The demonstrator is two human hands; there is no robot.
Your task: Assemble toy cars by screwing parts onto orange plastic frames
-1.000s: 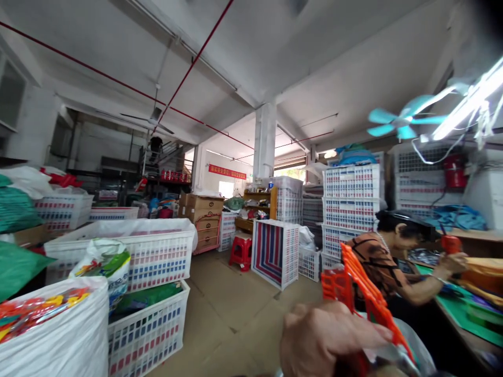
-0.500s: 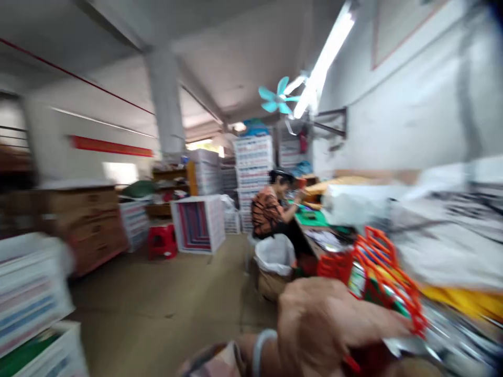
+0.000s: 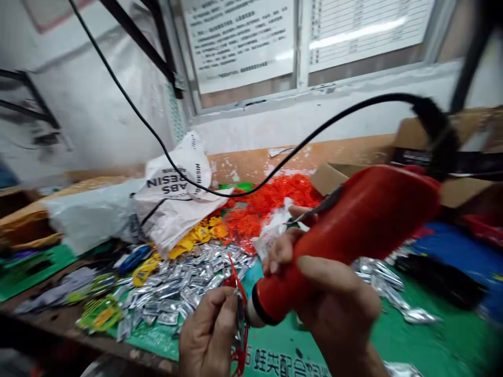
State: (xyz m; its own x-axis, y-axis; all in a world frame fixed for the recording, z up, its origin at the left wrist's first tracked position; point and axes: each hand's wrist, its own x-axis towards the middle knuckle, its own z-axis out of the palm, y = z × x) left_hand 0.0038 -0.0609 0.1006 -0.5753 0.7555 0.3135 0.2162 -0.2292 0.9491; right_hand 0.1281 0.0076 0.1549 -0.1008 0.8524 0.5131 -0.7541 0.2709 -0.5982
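Observation:
My right hand [image 3: 334, 293] is wrapped round a red corded power tool [image 3: 346, 225], which is tilted with its tip down to the left. In my left hand [image 3: 210, 332] a small red plastic piece with a silvery part [image 3: 241, 335] is pinched, and the tool's metal tip touches or nearly touches it. The tool's black cable [image 3: 377, 99] loops up and across to the left. Many silvery metallic pieces [image 3: 168, 288] lie piled behind and left of my left hand. A heap of red plastic pieces [image 3: 271, 204] sits farther back.
A green mat [image 3: 396, 340] covers the bench. White printed sacks [image 3: 176, 188], yellow pieces [image 3: 200, 235] and a yellow-green piece [image 3: 100, 314] are at the left. On the right are an open cardboard box [image 3: 334, 178] and a black item [image 3: 440, 277].
The view has swung from the room and a seated person to the bench and wall. Both hands and the red tool now show at the centre.

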